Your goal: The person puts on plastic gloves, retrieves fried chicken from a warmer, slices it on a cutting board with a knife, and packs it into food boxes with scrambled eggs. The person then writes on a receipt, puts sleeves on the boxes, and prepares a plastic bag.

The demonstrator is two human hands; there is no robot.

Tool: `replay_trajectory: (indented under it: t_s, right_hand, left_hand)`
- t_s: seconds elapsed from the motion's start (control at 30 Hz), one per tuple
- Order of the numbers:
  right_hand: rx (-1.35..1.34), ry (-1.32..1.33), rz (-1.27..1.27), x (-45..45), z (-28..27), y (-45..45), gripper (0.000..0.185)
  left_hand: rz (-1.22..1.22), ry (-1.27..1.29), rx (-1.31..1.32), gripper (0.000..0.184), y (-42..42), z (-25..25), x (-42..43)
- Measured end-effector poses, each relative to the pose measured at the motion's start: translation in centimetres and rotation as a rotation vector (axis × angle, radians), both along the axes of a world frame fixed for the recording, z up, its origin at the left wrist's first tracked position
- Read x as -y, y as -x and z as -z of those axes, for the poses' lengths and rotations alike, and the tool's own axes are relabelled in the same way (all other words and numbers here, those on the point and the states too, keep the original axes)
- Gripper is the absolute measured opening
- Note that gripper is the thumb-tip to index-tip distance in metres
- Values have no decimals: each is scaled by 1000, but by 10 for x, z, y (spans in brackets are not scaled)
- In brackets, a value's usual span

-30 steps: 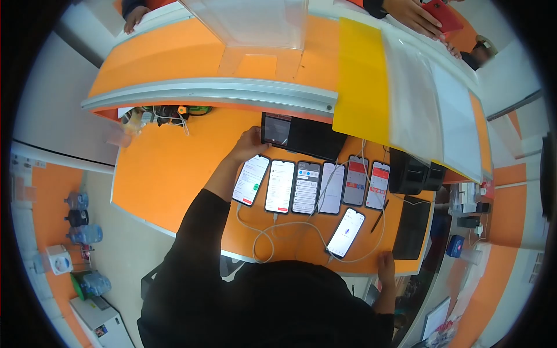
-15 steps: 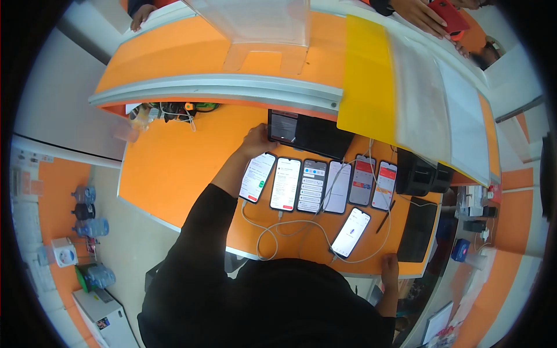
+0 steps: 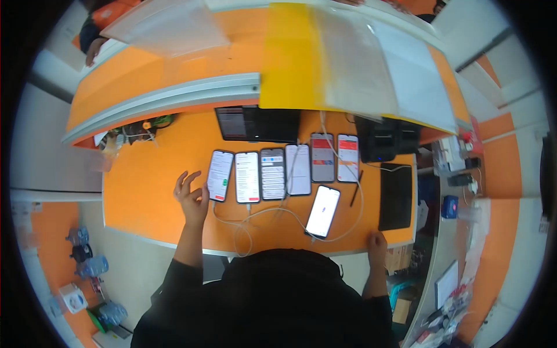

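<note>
My left hand (image 3: 191, 200) hovers just left of the leftmost phone (image 3: 220, 176), its fingers apart and holding nothing. That phone shows a white page with a green spot and is the nearest in a row of several lit phones. Beside it lies a second phone with a white list (image 3: 248, 177). Closer to me, a phone with a mostly white screen (image 3: 323, 211) lies tilted, a cable at its lower end. My right hand (image 3: 377, 246) rests curled at the table's near edge, below a black tablet (image 3: 395, 197); nothing shows in it.
A dark screen (image 3: 258, 124) stands behind the phones on the orange table (image 3: 151, 180). White cables (image 3: 278, 210) loop around the phones. A black pen (image 3: 355, 190) lies beside them. A raised counter (image 3: 168, 91) with yellow and clear sheets overhangs the back. Other people's hands are beyond it.
My left hand has let go of the dark screen's left edge and drawn back toward me, fingers now spread. The view has shifted. My right hand stays by the table edge.
</note>
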State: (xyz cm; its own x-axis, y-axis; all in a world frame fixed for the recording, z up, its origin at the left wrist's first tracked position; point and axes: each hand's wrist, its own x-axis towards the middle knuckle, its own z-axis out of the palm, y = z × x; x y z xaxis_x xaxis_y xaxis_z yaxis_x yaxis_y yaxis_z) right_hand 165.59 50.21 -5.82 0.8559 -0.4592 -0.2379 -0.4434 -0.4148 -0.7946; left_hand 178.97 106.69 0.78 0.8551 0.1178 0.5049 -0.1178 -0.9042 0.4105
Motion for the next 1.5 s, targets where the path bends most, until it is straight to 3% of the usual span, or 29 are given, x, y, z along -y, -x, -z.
replay_trajectory:
  t_s: [0.23,0.3,0.37,0.47,0.57,0.63,0.67,0.7,0.73,0.77,0.8,0.87,0.93,1.0,1.07,1.13,1.17,1.23,1.3,1.33,1.4,1.47,1.5]
  right_hand:
    - [312,428,-92,-31,13,-97,20]
    - [25,467,-53,-37,5,-117,41]
    - [-195,522,-56,-51,-26,-128,46]
    - [-317,519,-80,-62,-29,-134,45]
    - [-313,476,-140,-59,1,-133,36]
    - [-299,398,-151,-52,11,-121,30]
    - [-172,499,-228,-42,44,-115,27]
    - [-88,853,-592,-33,28,-92,28]
    - [106,649,-410,-24,44,-77,25]
    - [131,257,-117,-25,0,-31,26]
    - [335,179,-185,-9,6,7,25]
    - [305,-183,-90,1,-14,109,27]
    - [238,-698,-79,14,-80,230,19]
    - [281,-853,36,36,-48,335,19]
    - [409,-960,281,48,-53,435,20]
    - [485,-969,369,65,-46,529,20]
    - [561,-968,417,76,-49,569,21]
    - [638,-918,580,74,-91,633,22]
    - [709,-807,751,74,-105,689,25]
    - [700,-806,763,74,-110,714,25]
    - [948,-669,924,70,-123,750,24]
    - [1001,-653,891,80,-124,790,24]
    - [998,-567,983,88,-121,809,24]
  left_hand:
    - [238,24,39,27,-12,-23,52]
    - [391,35,83,20,-20,-19,69]
    - [494,17,50,17,-16,-32,89]
    - [605,-24,-50,11,1,-44,100]
    - [674,-34,-62,6,25,-39,113]
    - [720,-8,-65,14,48,-35,132]
    - [762,13,-82,20,61,-37,143]
    - [802,-28,-82,24,76,-36,153]
    - [862,-69,-76,29,86,-34,167]
    - [938,-14,-71,32,100,-32,184]
    - [995,43,-81,36,115,-27,202]
    - [1095,66,-132,41,146,-8,240]
    - [1120,105,-201,46,188,-1,277]
    - [1239,4,-338,51,232,-2,333]
    - [1402,-21,-241,50,262,24,387]
    - [1472,84,-604,47,297,49,436]
    - [1519,78,-606,47,302,80,462]
    - [1481,-394,-968,43,320,151,490]
    - [1410,-805,-1452,42,353,156,524]
    - [1364,-876,-1683,42,375,149,546]
    - [1302,-858,-1963,42,428,123,597]
    - [1404,-749,-1908,43,493,95,660]
    - [2004,-749,-1035,47,493,188,687]
